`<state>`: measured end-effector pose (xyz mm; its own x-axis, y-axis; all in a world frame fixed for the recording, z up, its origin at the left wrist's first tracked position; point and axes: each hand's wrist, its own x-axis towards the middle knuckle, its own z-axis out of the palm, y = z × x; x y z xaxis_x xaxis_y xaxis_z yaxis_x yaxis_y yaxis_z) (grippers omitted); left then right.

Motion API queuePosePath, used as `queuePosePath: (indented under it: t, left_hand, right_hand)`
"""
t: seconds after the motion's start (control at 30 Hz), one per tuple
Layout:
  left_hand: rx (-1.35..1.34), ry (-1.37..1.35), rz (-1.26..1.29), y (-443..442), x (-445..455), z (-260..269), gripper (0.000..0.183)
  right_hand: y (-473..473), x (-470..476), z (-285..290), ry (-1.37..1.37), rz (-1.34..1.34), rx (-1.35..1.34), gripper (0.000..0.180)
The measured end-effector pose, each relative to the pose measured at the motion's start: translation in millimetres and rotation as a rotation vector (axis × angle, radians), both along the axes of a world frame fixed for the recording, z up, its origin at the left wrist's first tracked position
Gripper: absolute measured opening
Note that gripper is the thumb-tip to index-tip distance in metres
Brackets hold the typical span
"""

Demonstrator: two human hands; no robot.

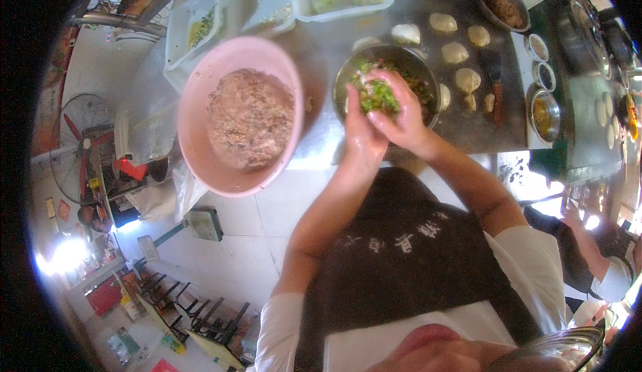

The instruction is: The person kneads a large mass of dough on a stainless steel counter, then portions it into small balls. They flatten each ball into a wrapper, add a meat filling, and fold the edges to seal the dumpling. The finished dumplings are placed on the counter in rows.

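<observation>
Over a round metal bowl (346,66), my left hand (363,129) and my right hand (409,109) are cupped together around a mound of chopped greens (373,96). Bits of white and pink show among the green pieces. My right fingers curve over the far side of the mound, while my left palm and thumb border its near side. More chopped filling (426,91) lies in the bowl, partly hidden by my hands. Left of the bowl, a pink plastic basin (188,136) contains a large mass of minced, meat-like filling (251,119).
Several dough pieces (455,52) lie right of the bowl, near a wooden-handled brush (496,99). Plastic trays (346,15) of chopped vegetables line the back. A brown-filled bowl (501,3) and a metal bowl of yellow liquid (545,116) stand right. Another person's arm (587,246) is at far right.
</observation>
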<state>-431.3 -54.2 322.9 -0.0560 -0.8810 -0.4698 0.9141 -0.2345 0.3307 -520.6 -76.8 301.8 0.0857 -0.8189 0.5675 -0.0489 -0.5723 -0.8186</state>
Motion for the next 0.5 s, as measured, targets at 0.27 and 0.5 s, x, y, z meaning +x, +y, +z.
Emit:
queuePosePath:
  t: [0.27, 0.5]
  left_hand:
    - [-0.031, 0.14, -0.081, -14.7, 12.7, -39.4, 0.043]
    - [0.006, 0.232, -0.176, -29.1, 26.2, -48.4, 0.05]
  right_hand:
    - [-8.6, 1.8, -5.2, 0.185, -0.073, -0.078, 0.02]
    - [-27.6, -51.4, -56.9, 0.91, -0.305, 0.23, 0.02]
